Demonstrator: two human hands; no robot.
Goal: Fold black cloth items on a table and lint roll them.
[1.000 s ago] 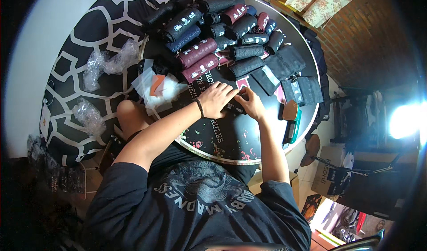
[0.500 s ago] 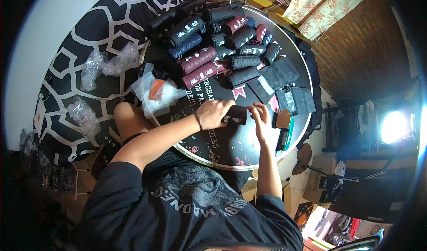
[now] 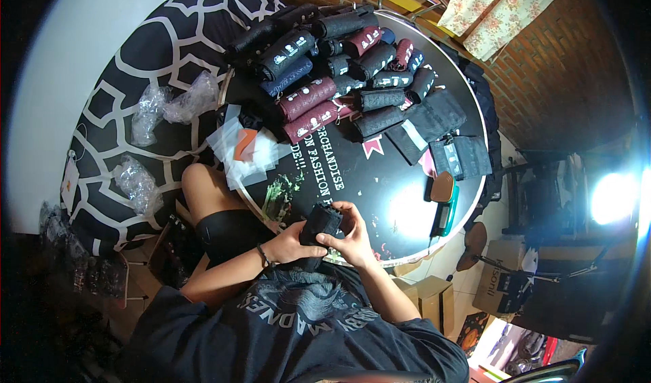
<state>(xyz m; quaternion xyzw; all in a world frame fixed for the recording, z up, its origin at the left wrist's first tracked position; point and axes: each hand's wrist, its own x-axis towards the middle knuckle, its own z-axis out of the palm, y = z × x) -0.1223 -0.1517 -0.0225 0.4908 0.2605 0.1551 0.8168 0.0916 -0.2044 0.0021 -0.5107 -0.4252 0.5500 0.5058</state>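
Hands together at near edge of round table point(image 3: 407, 200), both wrapped around one black roll point(image 3: 319, 225): left hand point(image 3: 293, 246) cupping it from below, fingers curled shut on the cloth; right hand point(image 3: 351, 237) gripping its side, thumb over the top. Roll held just above the table's near rim, close to the chest. Risk, as a judgement: loose grip letting the cloth spring open and unroll; or a slip off the rim into the lap. Finished rolls point(image 3: 339, 78) packed along far edge, clear bags point(image 3: 247, 149) at left edge, well apart.
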